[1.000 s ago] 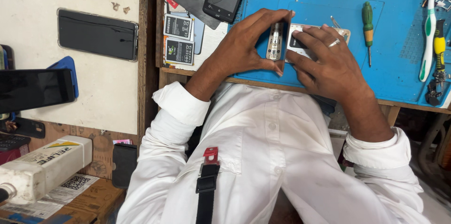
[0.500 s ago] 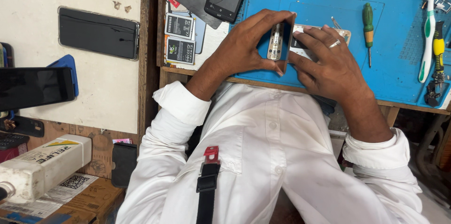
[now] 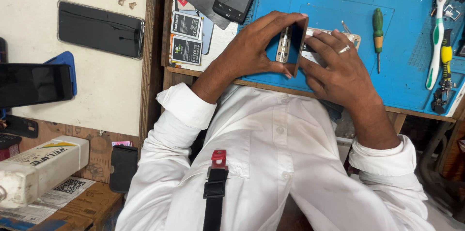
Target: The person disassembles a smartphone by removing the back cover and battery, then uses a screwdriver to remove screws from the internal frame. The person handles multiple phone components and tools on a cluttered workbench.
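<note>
Head view: both hands grasp an on-edge phone (perhaps disassembled), long axis pointing away from the person.

the person wears a white button-up shirt with long sleeves rolled into thick cuffs behind each wrist. a silver ring circles one finger of the right hand; a black strap with a red clip hangs down the chest

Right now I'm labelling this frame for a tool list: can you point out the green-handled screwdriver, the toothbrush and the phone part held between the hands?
green-handled screwdriver (image 3: 378, 23): head view, on its green handle.
toothbrush (image 3: 437, 37): head view, mid-handle.
phone part (image 3: 296, 42): head view, on its dark upright face.
</note>
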